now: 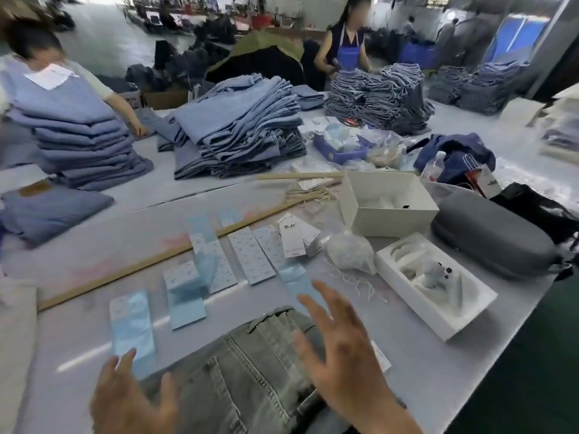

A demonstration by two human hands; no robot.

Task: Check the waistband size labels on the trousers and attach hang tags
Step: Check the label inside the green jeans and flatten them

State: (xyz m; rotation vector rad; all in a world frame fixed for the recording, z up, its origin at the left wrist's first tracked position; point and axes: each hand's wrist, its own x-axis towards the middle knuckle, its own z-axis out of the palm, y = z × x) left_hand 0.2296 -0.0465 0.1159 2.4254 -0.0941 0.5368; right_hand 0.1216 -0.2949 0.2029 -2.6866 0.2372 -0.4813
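Grey-green denim trousers (250,368) lie at the near table edge, waistband end pointing away from me. My right hand (341,349) hovers above their right side, fingers spread and straight, holding nothing. My left hand (131,399) is at the trousers' left, fingers loosely extended, also empty. Beyond them lie rows of blue and white label sheets (250,258) and a stack of white hang tags (294,236). Loose string (357,283) lies to the right of the tags.
A long wooden stick (150,261) crosses the table diagonally. An open white box (388,198), a white tray (435,296) and a grey case (492,233) sit on the right. Stacks of blue jeans (238,133) fill the far side, where two people work.
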